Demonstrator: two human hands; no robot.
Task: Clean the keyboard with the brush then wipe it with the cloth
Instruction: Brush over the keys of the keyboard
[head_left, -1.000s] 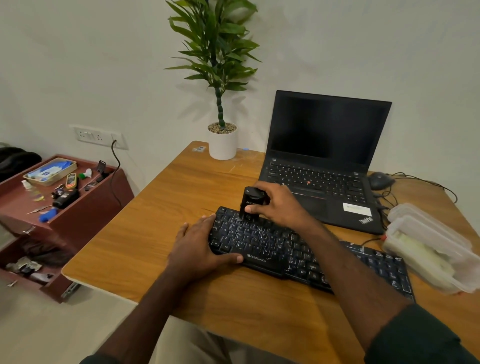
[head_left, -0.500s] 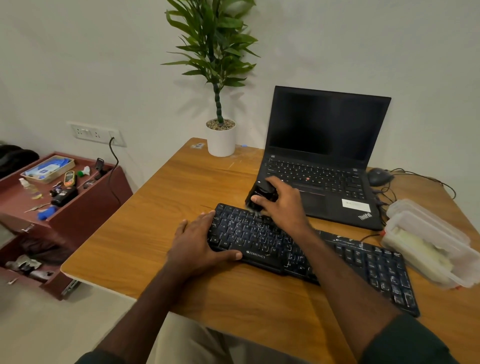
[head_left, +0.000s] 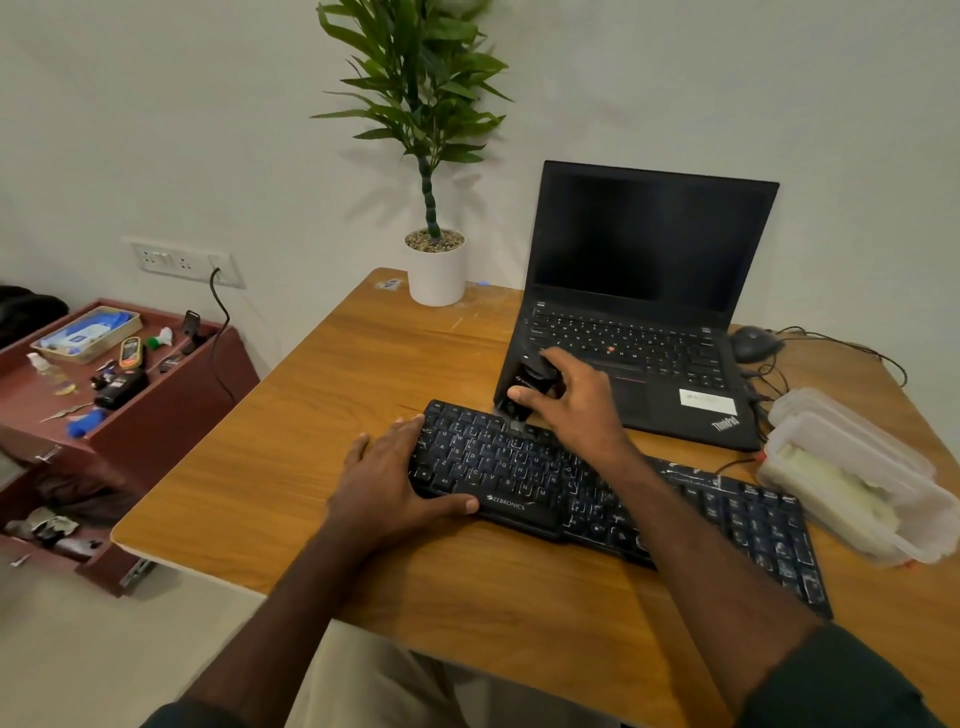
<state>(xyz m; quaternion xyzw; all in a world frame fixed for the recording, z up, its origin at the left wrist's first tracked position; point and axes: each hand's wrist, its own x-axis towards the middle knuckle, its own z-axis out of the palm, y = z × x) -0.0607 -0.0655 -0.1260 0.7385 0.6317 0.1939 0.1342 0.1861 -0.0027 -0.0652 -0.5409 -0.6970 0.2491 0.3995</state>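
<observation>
While the left hand (head_left: 395, 483) lies flat, pinning the keyboard (head_left: 597, 493) to the counter (head_left: 291, 452), the right hand (head_left: 571, 400), fingers closed round the brush (head_left: 530, 387), works the top row. Brushing seems unfinished; next, sweep rightward.

Keyboard (head_left: 597, 499) on the desk (head_left: 291, 457) at its front, laptop (head_left: 644, 322) behind it, potted plant (head_left: 435, 270) left of laptop, mouse (head_left: 753, 343) right, plastic containers (head_left: 852, 483) at keyboard's right end.
</observation>
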